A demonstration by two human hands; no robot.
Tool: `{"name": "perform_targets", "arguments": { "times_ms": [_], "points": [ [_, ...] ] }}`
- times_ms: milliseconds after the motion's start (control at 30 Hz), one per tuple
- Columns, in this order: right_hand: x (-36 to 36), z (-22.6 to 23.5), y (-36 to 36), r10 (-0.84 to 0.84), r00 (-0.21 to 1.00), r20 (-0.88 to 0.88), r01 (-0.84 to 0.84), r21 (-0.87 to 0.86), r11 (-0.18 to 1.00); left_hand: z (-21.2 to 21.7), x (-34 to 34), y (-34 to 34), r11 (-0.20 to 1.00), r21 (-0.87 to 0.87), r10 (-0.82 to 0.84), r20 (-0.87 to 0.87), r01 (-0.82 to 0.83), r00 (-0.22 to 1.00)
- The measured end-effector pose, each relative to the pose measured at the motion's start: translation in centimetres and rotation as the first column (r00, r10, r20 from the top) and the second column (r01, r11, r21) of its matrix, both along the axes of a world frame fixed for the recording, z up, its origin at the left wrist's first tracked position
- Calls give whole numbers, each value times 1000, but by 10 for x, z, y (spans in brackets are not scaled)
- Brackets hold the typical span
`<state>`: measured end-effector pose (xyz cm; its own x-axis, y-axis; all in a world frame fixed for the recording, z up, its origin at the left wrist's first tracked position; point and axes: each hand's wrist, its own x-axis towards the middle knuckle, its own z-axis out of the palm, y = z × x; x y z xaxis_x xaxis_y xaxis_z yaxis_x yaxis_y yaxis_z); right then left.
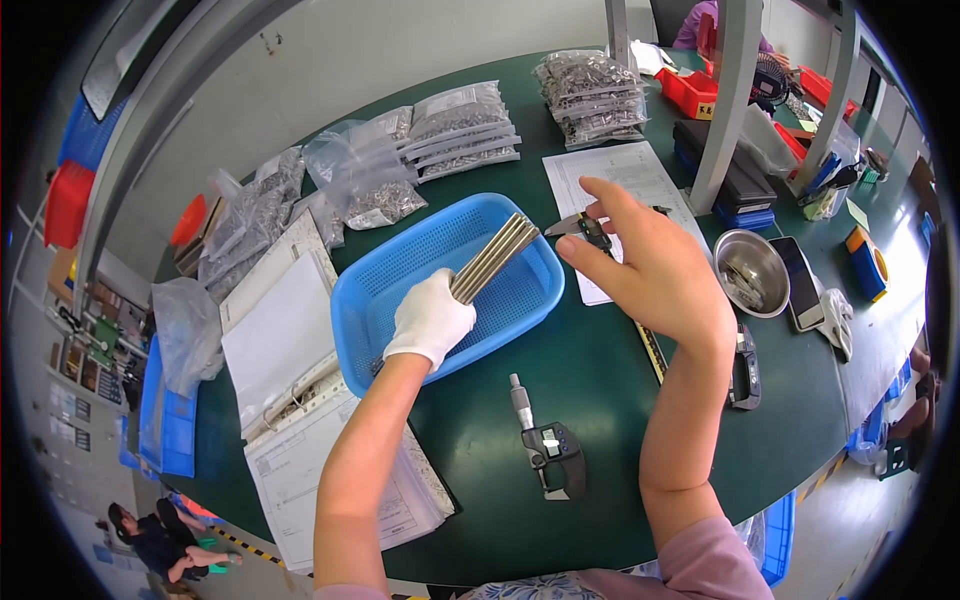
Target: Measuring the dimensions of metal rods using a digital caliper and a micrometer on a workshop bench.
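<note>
My left hand (432,318), in a white glove, is closed around a bundle of slim metal rods (497,258). It holds them tilted over a blue perforated plastic basket (350,340), their ends pointing up to the far right. Bare and with thumb and index finger spread, my right hand (655,265) hovers to the right of the rod ends. A digital caliper (592,230) shows behind its fingers, over a printed sheet (625,165); whether they touch is unclear. Nearer to me, a digital micrometer (555,462) lies on the green table (500,530).
Bags of small metal parts (460,125) line the back. At left lie an open binder (340,480) and papers. On the right are a steel bowl (752,272), a phone (795,280), a white glove (835,325), another gauge (745,370) and metal posts (728,120). People sit beyond the table.
</note>
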<state>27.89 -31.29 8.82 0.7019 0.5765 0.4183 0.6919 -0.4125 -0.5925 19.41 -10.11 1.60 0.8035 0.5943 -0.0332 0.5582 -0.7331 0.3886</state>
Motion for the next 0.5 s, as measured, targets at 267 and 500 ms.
{"name": "perform_targets", "arguments": {
  "times_ms": [267,500],
  "points": [
    [2,-3,2,20,1000,-10,-20,-7,1000,-7,2,8,992,-27,-127,-116,125,985],
    [3,-2,4,23,997,-68,-26,-43,999,-18,-19,28,919,-21,-392,26,393,919]
  ]
}}
